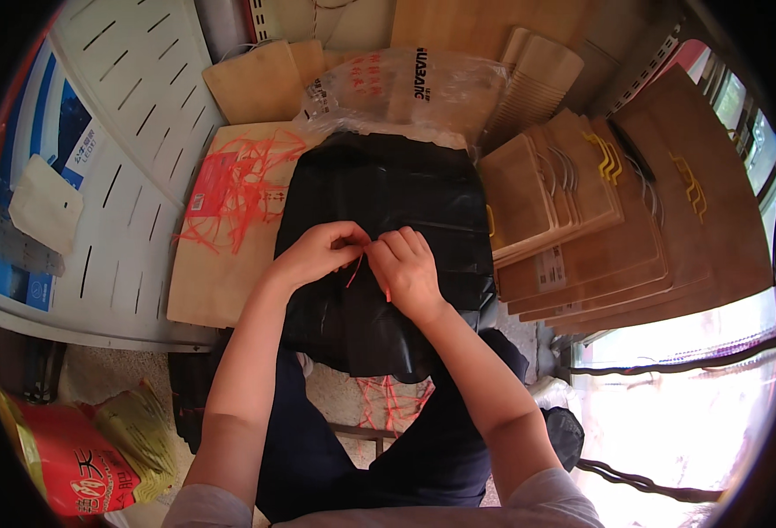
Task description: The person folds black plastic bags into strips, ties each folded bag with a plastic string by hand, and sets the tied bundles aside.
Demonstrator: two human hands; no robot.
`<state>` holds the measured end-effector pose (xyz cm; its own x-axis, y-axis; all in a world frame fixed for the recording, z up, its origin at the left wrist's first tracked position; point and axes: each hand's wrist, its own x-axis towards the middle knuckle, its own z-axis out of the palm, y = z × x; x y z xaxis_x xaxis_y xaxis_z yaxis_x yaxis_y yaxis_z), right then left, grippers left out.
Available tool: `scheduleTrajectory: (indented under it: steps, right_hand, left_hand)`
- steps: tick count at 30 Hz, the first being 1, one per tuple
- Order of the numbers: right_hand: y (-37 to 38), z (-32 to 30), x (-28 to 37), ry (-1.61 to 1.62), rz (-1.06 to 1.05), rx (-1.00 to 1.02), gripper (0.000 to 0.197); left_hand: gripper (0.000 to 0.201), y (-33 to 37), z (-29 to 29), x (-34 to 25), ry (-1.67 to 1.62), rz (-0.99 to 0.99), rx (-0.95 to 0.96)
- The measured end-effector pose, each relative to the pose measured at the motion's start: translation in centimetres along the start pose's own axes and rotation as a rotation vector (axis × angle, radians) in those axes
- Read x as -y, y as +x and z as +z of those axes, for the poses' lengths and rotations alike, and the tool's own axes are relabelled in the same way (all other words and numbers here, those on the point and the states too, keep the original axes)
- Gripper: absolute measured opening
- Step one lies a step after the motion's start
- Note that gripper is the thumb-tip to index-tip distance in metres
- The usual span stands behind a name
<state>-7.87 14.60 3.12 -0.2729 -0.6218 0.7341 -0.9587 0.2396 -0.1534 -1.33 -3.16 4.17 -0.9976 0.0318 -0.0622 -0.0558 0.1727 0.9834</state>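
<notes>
My left hand [324,249] and my right hand [407,271] meet fingertip to fingertip above a shiny black sheet [388,180]. Both are closed in a pinch on a thin red strip [356,271]. One short end hangs below the left fingers, and another red end shows under the right hand; the part between the fingertips is mostly hidden. The creased black sheet is draped over my lap and a pale wooden board [203,295]. To the left on that board lies a loose tangle of red strips [251,189] with a pink label card [213,183].
Wooden boards with yellow handles [691,189] lean in a row at the right. Clear plastic wrap [388,88] lies behind the sheet. A white slotted metal panel [119,176] stands at the left. A red and yellow sack [80,458] sits at the lower left; more red strips [392,400] lie below.
</notes>
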Motion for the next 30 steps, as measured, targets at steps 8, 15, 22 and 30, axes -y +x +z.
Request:
scheduleTrajectory:
  steps: [8, 15, 22, 30]
  right_hand:
    - [-0.1, -0.6, -0.3, 0.123, 0.106, 0.02, 0.011]
    - [-1.2, -1.1, -1.1, 0.167, 0.234, 0.089, 0.009]
    - [-1.4, -1.7, -1.9, 0.887, 1.011, 0.33, 0.007]
    - [-0.6, -0.2, -0.2, 1.229, 1.019, 0.435, 0.016]
  left_hand:
    - [0.004, -0.3, 0.4, 0.1, 0.109, 0.111, -0.158]
    - [0.003, -2.4, -1.7, -0.3, 0.735, 0.341, -0.25]
    - [0.004, -3.6, -2.2, 0.6, 0.605, 0.111, -0.004]
    - [0.015, -2.0, -0.6, -0.6, -0.06, -0.142, 0.181]
